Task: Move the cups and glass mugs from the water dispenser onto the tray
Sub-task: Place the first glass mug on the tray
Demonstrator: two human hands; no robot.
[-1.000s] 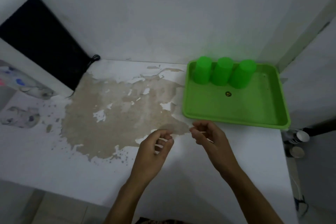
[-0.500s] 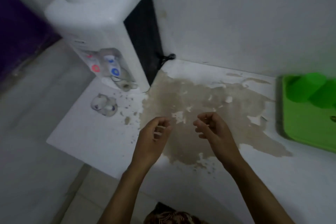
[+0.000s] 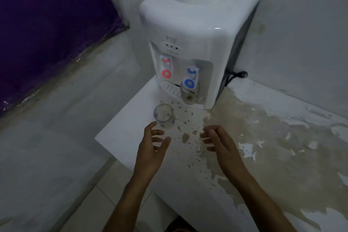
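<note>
A white water dispenser (image 3: 199,24) stands at the counter's far left against the wall, with a red tap and a blue tap. One glass mug (image 3: 189,95) sits on its drip tray under the blue tap. A second glass mug (image 3: 164,116) stands on the counter just in front of the dispenser. My left hand (image 3: 152,147) hovers right below this mug, fingers apart and empty. My right hand (image 3: 218,143) is beside it to the right, fingers curled loosely, holding nothing. The green tray is out of view.
The white counter (image 3: 120,137) has a big brown patch of peeled surface (image 3: 273,137) to the right. Its left corner edge lies close to the front mug. A black cable (image 3: 237,75) runs behind the dispenser. Purple cloth (image 3: 47,24) hangs at the far left.
The view has swung left from the green tray to the dispenser. Both empty hands have moved left and forward toward the two glass mugs, and the fingers have spread.
</note>
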